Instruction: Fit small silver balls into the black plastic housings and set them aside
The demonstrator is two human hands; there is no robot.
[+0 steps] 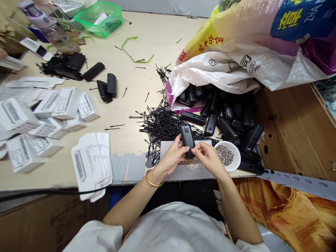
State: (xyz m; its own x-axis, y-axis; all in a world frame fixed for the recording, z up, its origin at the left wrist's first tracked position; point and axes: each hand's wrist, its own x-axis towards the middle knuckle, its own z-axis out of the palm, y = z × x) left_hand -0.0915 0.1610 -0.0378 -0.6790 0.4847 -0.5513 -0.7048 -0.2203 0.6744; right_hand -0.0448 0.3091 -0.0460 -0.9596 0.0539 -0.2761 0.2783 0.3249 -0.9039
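My left hand point(173, 154) is closed round a small black plastic case point(187, 137), holding it tilted above a grey board point(168, 147). The fingertips of my right hand point(207, 156) are pinched together at the lower right edge of the case. Whatever they hold, if anything, is too small to make out. Beside the right hand stands a white bowl point(236, 161) of small silvery metal pieces point(225, 155). Beyond the left hand lies a heap of thin black sticks point(164, 120) with thicker ends.
A printed plastic sack point(223, 66) lies at the back right, with several black cases point(227, 129) spilling out. White boxes point(19, 152) and flat cartons point(91, 159) lie on the left. At the back are a green basket point(110, 24) and more black cases point(93, 71).
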